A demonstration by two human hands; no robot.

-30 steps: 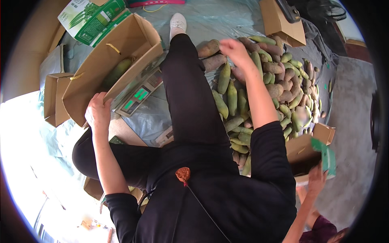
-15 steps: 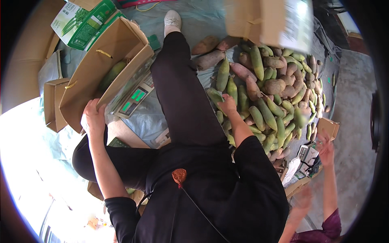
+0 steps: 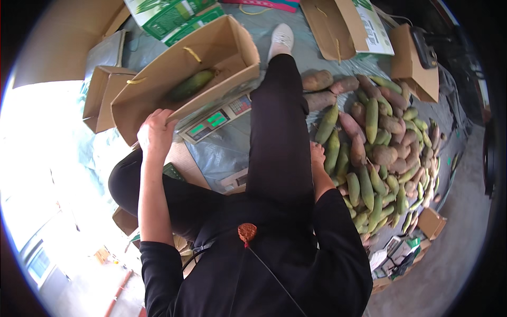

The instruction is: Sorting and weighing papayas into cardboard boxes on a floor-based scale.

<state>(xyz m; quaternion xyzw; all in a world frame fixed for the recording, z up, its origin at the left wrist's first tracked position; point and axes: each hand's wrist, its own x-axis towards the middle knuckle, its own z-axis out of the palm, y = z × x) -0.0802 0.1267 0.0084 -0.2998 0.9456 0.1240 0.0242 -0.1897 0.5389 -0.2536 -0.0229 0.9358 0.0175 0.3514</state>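
My left hand (image 3: 156, 132) is closed on the near edge of a long open cardboard box (image 3: 174, 113) with yellow rope handles. One green radish (image 3: 191, 86) lies inside it. The box rests over a digital scale (image 3: 216, 119) with a lit green display. My right hand (image 3: 318, 162) is low beside my right thigh, at the left edge of a heap of radishes (image 3: 381, 155). Its fingers are curled and partly behind my leg, so anything in them is hidden. Close by that hand lies a long green radish (image 3: 331, 151); brownish-purple roots are mixed in the heap.
Green printed boxes (image 3: 177, 18) stand at the far left. An open box with yellow rope (image 3: 338, 29) and a plain cardboard box (image 3: 414, 66) are beyond the heap. A small carton (image 3: 97, 100) sits left of the scale. Blue plastic sheeting (image 3: 216, 158) covers the floor.
My right hand has drawn in against my thigh; a green radish beside it no longer shows. The blurred box at the far right now stands on the floor. Another person's hands have left the lower right.
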